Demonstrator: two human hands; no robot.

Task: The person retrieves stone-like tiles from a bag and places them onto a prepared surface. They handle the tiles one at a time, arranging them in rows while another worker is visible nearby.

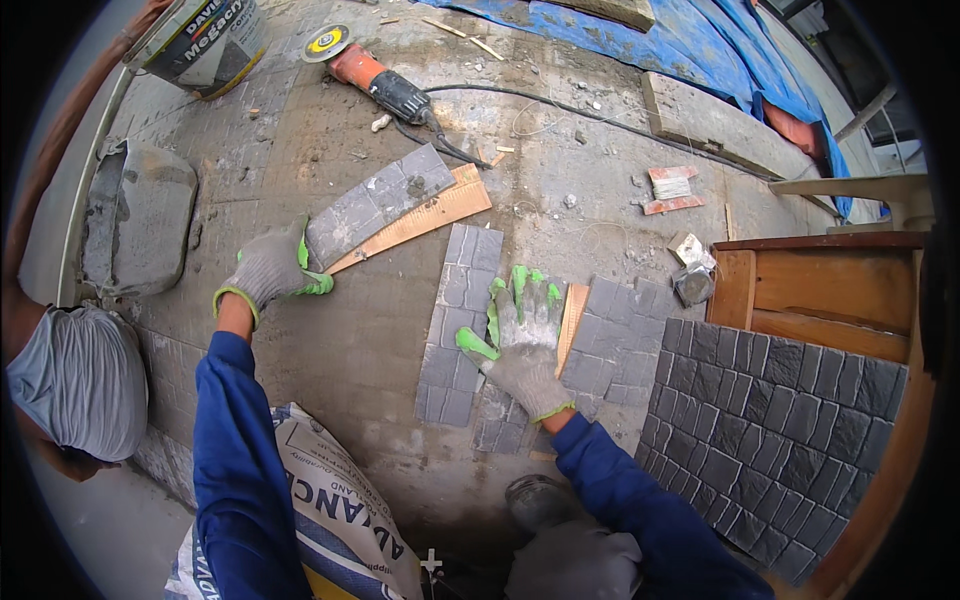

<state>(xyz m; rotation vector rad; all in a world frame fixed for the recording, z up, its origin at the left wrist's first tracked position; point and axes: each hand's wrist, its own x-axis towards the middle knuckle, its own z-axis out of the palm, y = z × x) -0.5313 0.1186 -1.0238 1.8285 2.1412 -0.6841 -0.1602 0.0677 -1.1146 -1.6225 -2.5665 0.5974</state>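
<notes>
My left hand (272, 268), in a grey and green work glove, grips the left end of a dusty grey tile strip (385, 190), which lies over a tan wooden-looking strip (430, 216) that has pale markings. My right hand (520, 345), gloved alike, is spread open over narrow grey stone-patterned tile pieces (618, 345) and a second tan strip (571, 320); whether its fingertips press on them I cannot tell. Another long tile strip (460, 280) lies just left of it. A larger dark tile (770, 430) leans on a wooden panel (830, 290) at the right.
An angle grinder (380, 85) with cord, a bucket (205, 55) and a mortar-crusted container (135, 215) lie beyond. A sack (330, 490) is by my left forearm. Another person (75, 380) is at the left. Concrete slabs (720, 125) and blue tarpaulin (700, 50) line the back.
</notes>
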